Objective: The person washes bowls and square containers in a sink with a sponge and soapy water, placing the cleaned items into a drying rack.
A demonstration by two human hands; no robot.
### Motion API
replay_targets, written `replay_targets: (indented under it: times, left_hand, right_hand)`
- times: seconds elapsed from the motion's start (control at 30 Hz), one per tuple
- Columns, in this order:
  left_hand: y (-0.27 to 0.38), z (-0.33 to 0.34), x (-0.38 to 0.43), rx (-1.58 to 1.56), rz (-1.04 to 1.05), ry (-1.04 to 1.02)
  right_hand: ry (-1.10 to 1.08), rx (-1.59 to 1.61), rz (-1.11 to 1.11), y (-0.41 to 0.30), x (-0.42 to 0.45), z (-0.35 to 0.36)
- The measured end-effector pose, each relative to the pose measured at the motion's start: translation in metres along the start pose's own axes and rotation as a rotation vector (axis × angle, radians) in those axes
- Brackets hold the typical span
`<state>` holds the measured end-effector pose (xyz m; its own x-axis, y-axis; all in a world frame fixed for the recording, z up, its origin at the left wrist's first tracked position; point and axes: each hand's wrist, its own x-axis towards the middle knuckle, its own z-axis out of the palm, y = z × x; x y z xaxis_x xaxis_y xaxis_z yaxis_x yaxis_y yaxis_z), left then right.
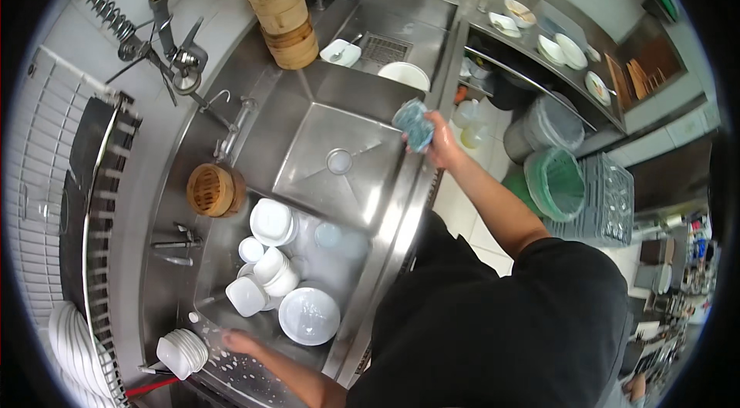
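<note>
My right hand (pixel 441 141) grips a blue-green scouring pad (pixel 414 126) at the front rim of the empty middle sink basin (pixel 312 136). My left hand (pixel 240 342) is over the wet steel beside the near basin, close to a stack of white square plates (pixel 182 353); its fingers look curled, but whether they hold anything is hidden. Inside the near basin, in cloudy water, stand stacked white square dishes (pixel 272 222), nested white bowls (pixel 278 273) and a large round white bowl (pixel 309 316). A small white round dish (pixel 251 249) sits among them.
Bamboo steamers (pixel 283 15) rise in a tall stack by the far basin; a shorter steamer (pixel 211 190) sits on the back ledge. A spray tap (pixel 188 64) hangs over the sink. Used dishes (pixel 569 51) lie on the side counter, above lined bins (pixel 555 184).
</note>
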<state>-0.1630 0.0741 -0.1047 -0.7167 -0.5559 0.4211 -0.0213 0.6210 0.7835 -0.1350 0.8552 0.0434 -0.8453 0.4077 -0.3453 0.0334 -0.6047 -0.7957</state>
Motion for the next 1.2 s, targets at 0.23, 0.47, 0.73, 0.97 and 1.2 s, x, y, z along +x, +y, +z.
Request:
replay_targets:
  times: [0.23, 0.47, 0.73, 0.97, 1.2]
  left_hand:
    - [0.174, 0.129, -0.152, -0.201, -0.472, -0.293]
    - [0.280, 0.168, -0.262, -0.025, -0.786, -0.487]
    - [0.356, 0.223, -0.318, 0.548, -0.376, -0.768]
    - [0.403, 0.220, -0.326, 0.456, -0.446, -0.656]
    - [0.415, 0.206, -0.358, 0.675, -0.543, -0.652]
  right_hand:
    - [0.155, 0.070, -0.227, -0.162, 0.304, -0.064]
    - [0.108, -0.020, -0.450, -0.283, 0.549, -0.047]
    - [0.086, -1.265, -0.648, -0.328, 0.769, 0.022]
    - [-0.124, -1.873, -0.356, -0.272, 0.910, -0.004]
    - [-0.344, -2.188, -0.590, -0.265, 0.987, -0.036]
